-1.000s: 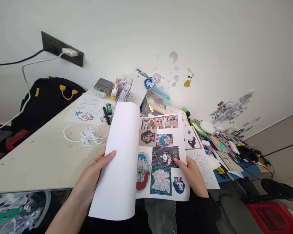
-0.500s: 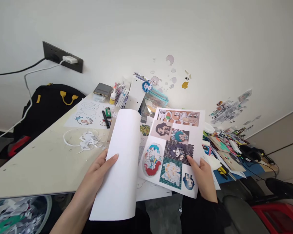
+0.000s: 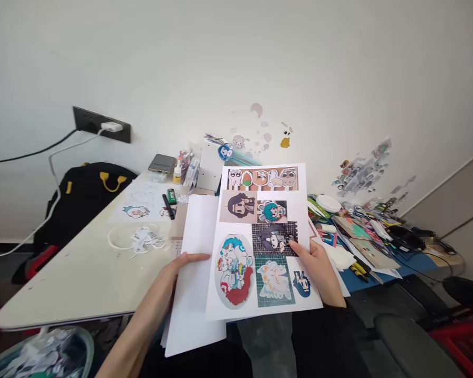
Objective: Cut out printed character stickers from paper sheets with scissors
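Tabletop (image 3: 82,283) by white wall (image 3: 220,52), scraps (image 3: 140,240) near blank sheets (image 3: 195,299), picture sheet (image 3: 260,236)

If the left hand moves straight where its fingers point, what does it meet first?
Likely the printed cartoon sheet, just beyond the left hand, which holds the blank paper; depth is unclear.

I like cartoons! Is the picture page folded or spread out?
Spread out: the picture page shows every cartoon uncreased, held by the right hand; the left hand holds blank sheets.

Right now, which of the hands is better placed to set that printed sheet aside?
Probably the right hand: it pinches the printed sheet at its right edge, while the left hand holds the blank sheets.
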